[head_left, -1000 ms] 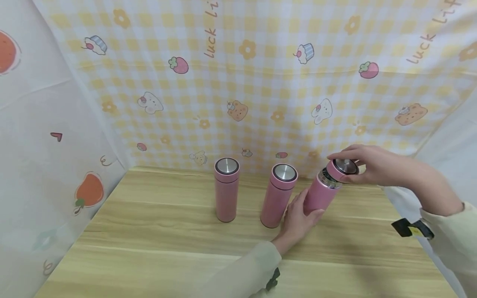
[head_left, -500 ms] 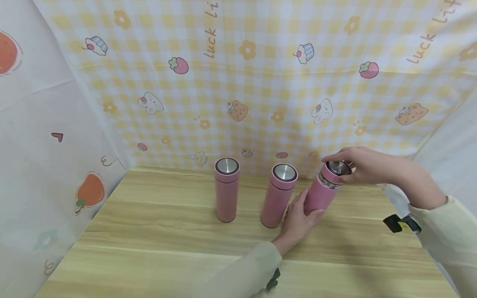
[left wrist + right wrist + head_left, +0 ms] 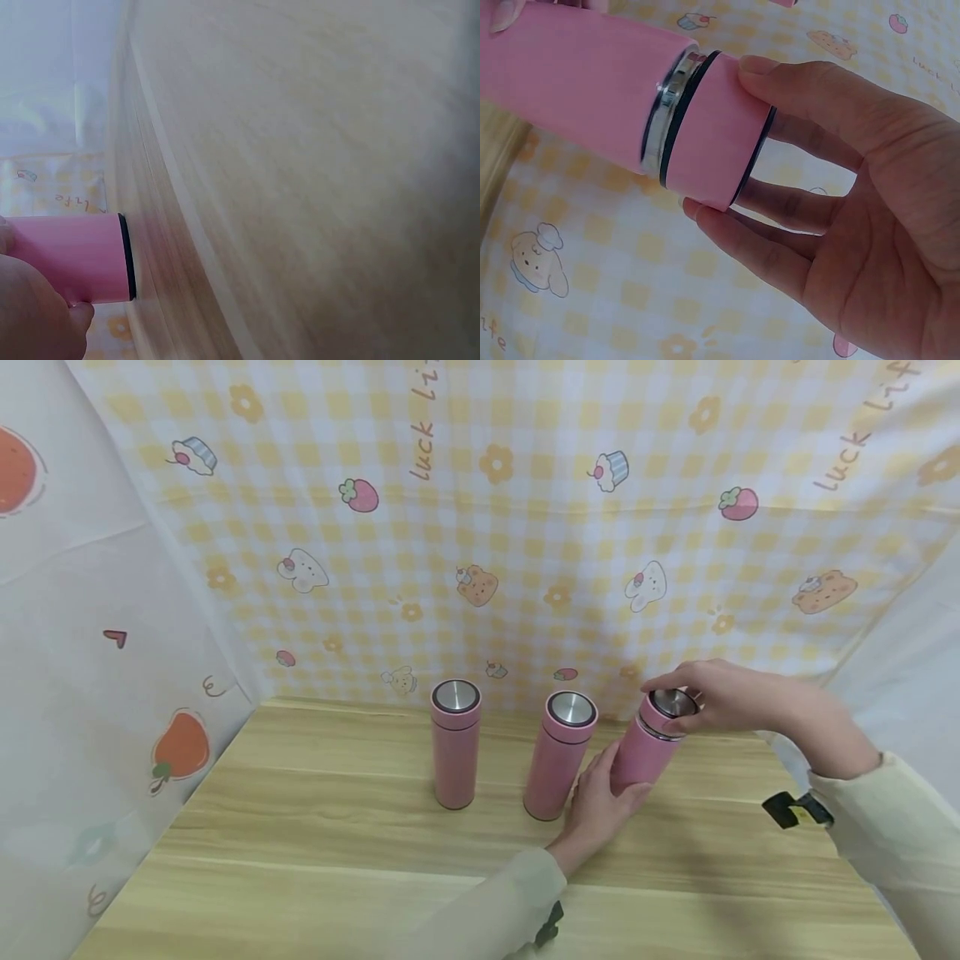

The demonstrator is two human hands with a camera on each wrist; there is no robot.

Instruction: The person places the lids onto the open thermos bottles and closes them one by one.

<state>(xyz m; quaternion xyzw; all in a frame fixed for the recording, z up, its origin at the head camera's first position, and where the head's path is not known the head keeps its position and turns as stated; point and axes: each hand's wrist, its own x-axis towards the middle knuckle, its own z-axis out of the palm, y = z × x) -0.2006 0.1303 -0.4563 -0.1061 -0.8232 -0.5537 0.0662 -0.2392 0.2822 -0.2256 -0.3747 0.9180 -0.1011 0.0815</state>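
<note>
At the right of the head view stands a pink thermos (image 3: 642, 755), and my left hand (image 3: 599, 807) grips its body. My right hand (image 3: 722, 697) holds the pink lid (image 3: 657, 713) with its steel top, thumb on one side and fingers on the other. In the right wrist view a thin silver band of the neck (image 3: 665, 112) shows between the lid (image 3: 718, 131) and the body. The left wrist view has the thermos base (image 3: 90, 259) with its dark rim at the wooden table, part of the left hand (image 3: 37, 315) around it.
Two more pink thermoses stand upright with lids on: one in the middle (image 3: 556, 760), close to the left hand, and one farther left (image 3: 456, 747). Behind the wooden table (image 3: 315, 827) hangs a yellow checked cloth (image 3: 525, 543). White cloth (image 3: 90, 693) hangs at the left side.
My right hand has brought the lid left and down onto the thermos neck, so less of the silver neck shows. The left hand stays in place on the body.
</note>
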